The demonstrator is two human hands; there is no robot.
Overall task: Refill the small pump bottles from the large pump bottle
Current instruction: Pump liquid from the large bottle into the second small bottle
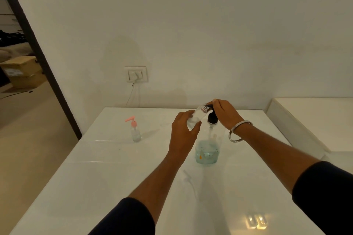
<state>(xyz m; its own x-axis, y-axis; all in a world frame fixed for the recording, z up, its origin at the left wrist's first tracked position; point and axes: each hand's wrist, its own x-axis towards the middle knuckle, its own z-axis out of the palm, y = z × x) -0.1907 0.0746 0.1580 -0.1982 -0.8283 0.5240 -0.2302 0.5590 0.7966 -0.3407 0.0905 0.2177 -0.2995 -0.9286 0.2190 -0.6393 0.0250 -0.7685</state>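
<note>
Clear plastic, light and nearly empty by the look: the small open bottle [196, 118], gripped around its belly by the left hand [184, 131], fingers and thumb curled round it. Held off the white table [95, 177], tilted, long axis slanting up and to the right, threaded mouth aimed at the black spout. Probably slick if wet, so best held mid-body as here, not by the neck.

Pressing on the black pump head [212, 115] from above, the right hand [226, 112], fingers bent over the top; metal bangle [239, 131] on that wrist. Underneath, upright on the table, the large pump bottle [207, 147], bluish liquid only in the lower part; likely stiff-walled and bottom-heavy enough to stand under pressing.

Well apart to the left, upright, a second small bottle with pink pump [134, 129], nozzle pointing left.
</note>
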